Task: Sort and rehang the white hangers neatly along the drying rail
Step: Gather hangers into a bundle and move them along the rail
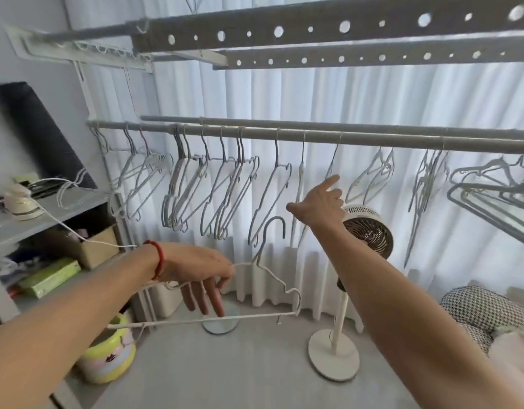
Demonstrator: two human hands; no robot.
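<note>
A grey drying rail (314, 137) runs across the view with several white hangers hooked on it; the left group (213, 190) hangs fairly evenly. Toward the right, other hangers (426, 184) dangle crooked and bunched. My left hand (201, 270), with a red band at the wrist, grips one loose white hanger (272, 278) below the rail, its hook pointing up. My right hand (320, 205) is raised with fingers spread, holding nothing. It reaches toward a thin hanger (333, 160) that hangs edge-on at the rail's middle, and its fingertips are close to that hanger.
A white standing fan (367, 231) stands right behind my right arm, its round base (333, 355) on the floor. Shelves (48, 214) with boxes and a cable fill the left. A yellow pot (110, 355) sits low left. Perforated rack bars (314, 28) run overhead. White curtains hang behind.
</note>
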